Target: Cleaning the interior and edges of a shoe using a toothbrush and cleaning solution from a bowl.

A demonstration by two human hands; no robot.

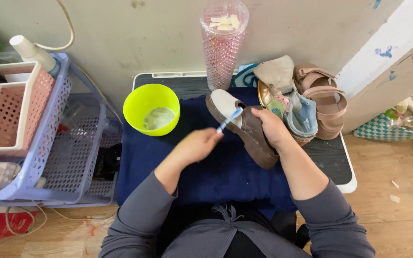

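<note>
Shoe, brown with white insole: gripped in right hand, right of lime bowl. Left hand fingers clamped on blue toothbrush. Step: scrubbing insole; next calls for fresh strokes.

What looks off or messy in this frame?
Little around the hands: the left hand brushes the brown shoe held by the right hand. Oddities: shoes piled loosely against the wall, and small scraps litter the wooden floor at right.
</note>
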